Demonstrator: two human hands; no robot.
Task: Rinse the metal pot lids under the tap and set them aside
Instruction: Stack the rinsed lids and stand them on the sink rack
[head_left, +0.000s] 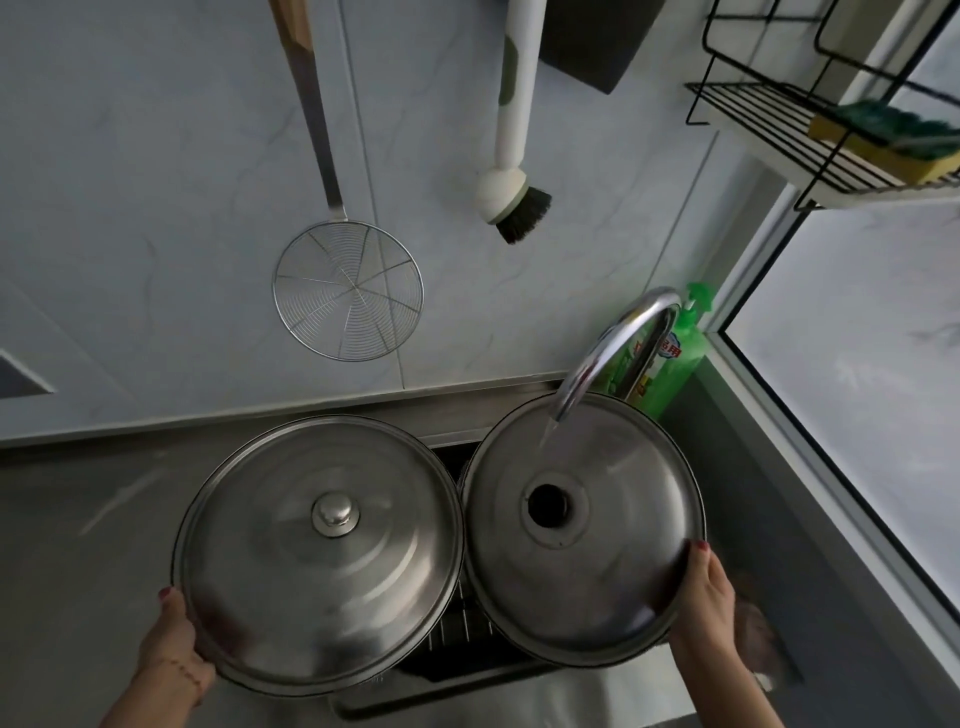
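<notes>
Each hand grips one lid's near rim: right hand should tilt the knobless round steel lid under the curved chrome tap, left hand keeping the knobbed round steel lid clear.

Two hands, left lid beside sink, right lid under running tap

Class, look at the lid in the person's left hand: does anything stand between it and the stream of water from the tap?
Yes. The lid in the right hand, the right lid, sits under the tap and takes the water. The left lid, gripped by the left hand, is beside it, off the stream.
</notes>
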